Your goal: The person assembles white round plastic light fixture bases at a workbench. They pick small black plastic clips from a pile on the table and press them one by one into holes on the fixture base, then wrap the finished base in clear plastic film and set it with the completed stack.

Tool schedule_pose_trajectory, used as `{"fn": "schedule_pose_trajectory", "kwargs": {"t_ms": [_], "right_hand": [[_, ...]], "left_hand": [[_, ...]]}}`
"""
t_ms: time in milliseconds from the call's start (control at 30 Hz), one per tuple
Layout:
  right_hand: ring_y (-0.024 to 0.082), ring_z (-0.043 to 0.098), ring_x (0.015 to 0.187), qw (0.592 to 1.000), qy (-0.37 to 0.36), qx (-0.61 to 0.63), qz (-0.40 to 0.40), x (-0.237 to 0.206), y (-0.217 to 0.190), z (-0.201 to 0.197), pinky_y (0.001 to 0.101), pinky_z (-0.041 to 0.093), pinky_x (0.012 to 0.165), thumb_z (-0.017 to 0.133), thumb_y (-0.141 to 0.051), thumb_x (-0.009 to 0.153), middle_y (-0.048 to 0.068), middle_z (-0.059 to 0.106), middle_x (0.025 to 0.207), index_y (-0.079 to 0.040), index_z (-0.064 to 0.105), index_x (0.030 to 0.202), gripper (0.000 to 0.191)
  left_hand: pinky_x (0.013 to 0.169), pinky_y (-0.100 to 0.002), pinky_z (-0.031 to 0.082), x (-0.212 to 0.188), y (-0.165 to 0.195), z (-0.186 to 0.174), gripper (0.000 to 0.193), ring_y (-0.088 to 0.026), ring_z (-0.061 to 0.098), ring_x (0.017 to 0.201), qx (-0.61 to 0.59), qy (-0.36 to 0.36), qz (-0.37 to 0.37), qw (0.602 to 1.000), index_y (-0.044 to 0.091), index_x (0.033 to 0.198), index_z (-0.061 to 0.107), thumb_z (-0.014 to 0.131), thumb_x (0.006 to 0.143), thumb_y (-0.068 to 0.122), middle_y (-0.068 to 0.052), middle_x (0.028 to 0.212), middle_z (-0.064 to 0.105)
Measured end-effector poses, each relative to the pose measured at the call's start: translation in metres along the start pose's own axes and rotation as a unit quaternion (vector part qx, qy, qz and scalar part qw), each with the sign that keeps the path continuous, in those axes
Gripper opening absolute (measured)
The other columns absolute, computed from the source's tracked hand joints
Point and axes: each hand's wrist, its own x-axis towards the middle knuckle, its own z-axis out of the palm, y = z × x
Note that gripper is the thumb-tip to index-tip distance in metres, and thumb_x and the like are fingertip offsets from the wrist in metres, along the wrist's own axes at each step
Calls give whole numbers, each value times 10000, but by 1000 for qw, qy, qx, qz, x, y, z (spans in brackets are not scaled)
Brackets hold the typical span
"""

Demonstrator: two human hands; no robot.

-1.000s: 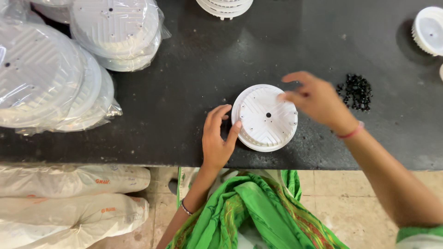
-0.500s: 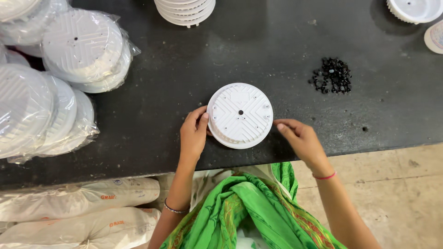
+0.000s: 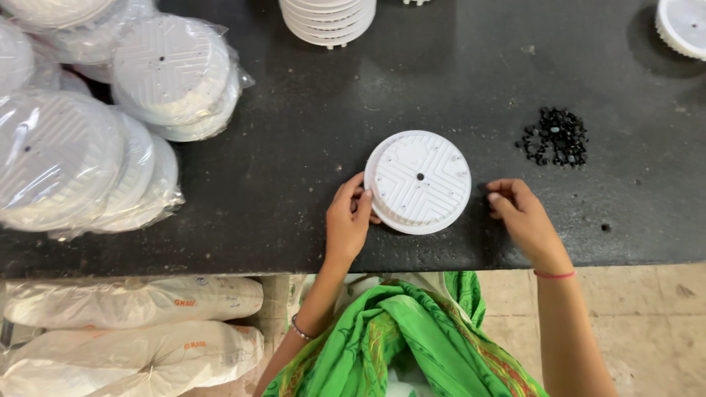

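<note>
A round white plastic disc [image 3: 419,181] with a ribbed face and a small centre hole lies on the dark table [image 3: 294,147], tilted up a little at its left side. My left hand [image 3: 349,220] holds its left rim with the fingers curled around the edge. My right hand [image 3: 521,217] rests on the tabletop just right of the disc, fingers curled, apart from it. A small heap of black bits [image 3: 555,137] lies beyond my right hand.
Bagged stacks of white discs [image 3: 95,125] fill the left of the table. A bare stack of discs [image 3: 327,18] stands at the back, another white part [image 3: 684,26] at the far right. White sacks [image 3: 132,323] lie on the floor below the table edge.
My right hand came back from near the black bits to the table edge and now rests right of the disc. My left hand stays on the disc's left rim.
</note>
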Motion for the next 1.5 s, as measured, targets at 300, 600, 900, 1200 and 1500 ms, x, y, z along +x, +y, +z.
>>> {"fn": "schedule_pose_trajectory", "kwargs": {"t_ms": [300, 600, 900, 1200, 1500], "right_hand": [[282, 625, 1269, 921, -64, 369, 111, -17, -8, -9, 350, 500, 1104, 435, 76, 952, 246, 623, 1357, 133, 527, 1353, 416], [232, 642, 1243, 938, -55, 325, 105, -27, -32, -4, 306, 509, 1059, 491, 15, 999, 216, 638, 1365, 110, 549, 1359, 377], [227, 683, 1178, 951, -47, 291, 91, -24, -23, 2, 311, 553, 1029, 536, 5, 1000, 199, 687, 1273, 89, 615, 1286, 308], [222, 699, 1128, 954, -50, 285, 71, -21, -23, 9, 323, 565, 1017, 576, -2, 994, 185, 710, 1220, 84, 634, 1261, 286], [187, 710, 1081, 984, 22, 175, 12, -23, -36, 20, 294, 582, 954, 634, -19, 953, 179, 673, 1291, 41, 641, 1263, 315]], "left_hand": [[644, -253, 619, 2, 7, -9, 331, -100, 676, 816, 14, -14, 21, 1000, -32, 1358, 584, 536, 1045, 64, -101, 1109, 637], [659, -253, 637, 0, 18, -9, 333, -108, 688, 839, 45, -16, 15, 999, -18, 1361, 589, 528, 1044, 60, -82, 1103, 612], [654, -256, 647, 2, 20, -11, 344, -116, 700, 853, 39, -21, 16, 999, -15, 1371, 583, 535, 1039, 65, -96, 1122, 610], [635, -250, 634, 4, 19, -13, 352, -108, 688, 815, 24, -23, 15, 999, -24, 1377, 575, 547, 1036, 61, -88, 1085, 598], [646, -247, 641, 5, 20, -14, 353, -104, 691, 834, 31, -27, 27, 999, -23, 1379, 573, 540, 1038, 58, -86, 1089, 599]]}}
